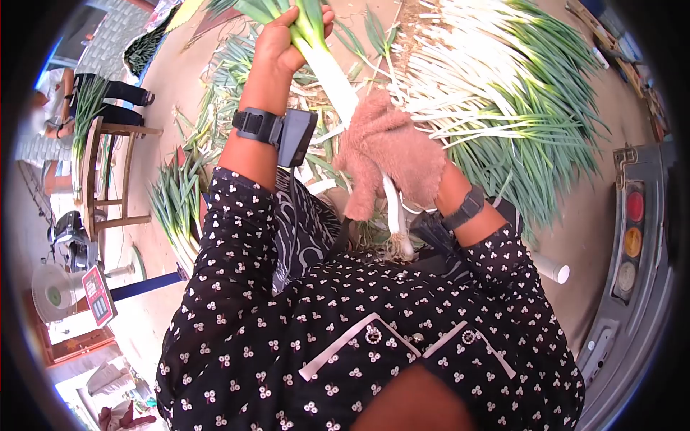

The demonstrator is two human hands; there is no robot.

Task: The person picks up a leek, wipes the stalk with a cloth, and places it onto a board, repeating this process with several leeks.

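A long green onion point(332, 80) slants down across the view in front of my body, its white stalk between green leaves at the top and a tuft of roots at the bottom. My left hand point(280, 44), bare, is closed around it where the leaves start. Lower down, my right hand point(392, 147) wears a fuzzy pink glove and wraps around the white stalk. The glove hides the middle of the stalk; the rooted end shows below it, near my lap.
A large heap of green onions point(503, 93) covers the floor at the right. Loose leaves and peelings point(237, 93) lie at the left, near another bunch point(176, 205). Further left are a wooden stool point(118, 176), a scale display point(98, 296) and another person point(61, 104). A vehicle's rear point(629, 266) stands right.
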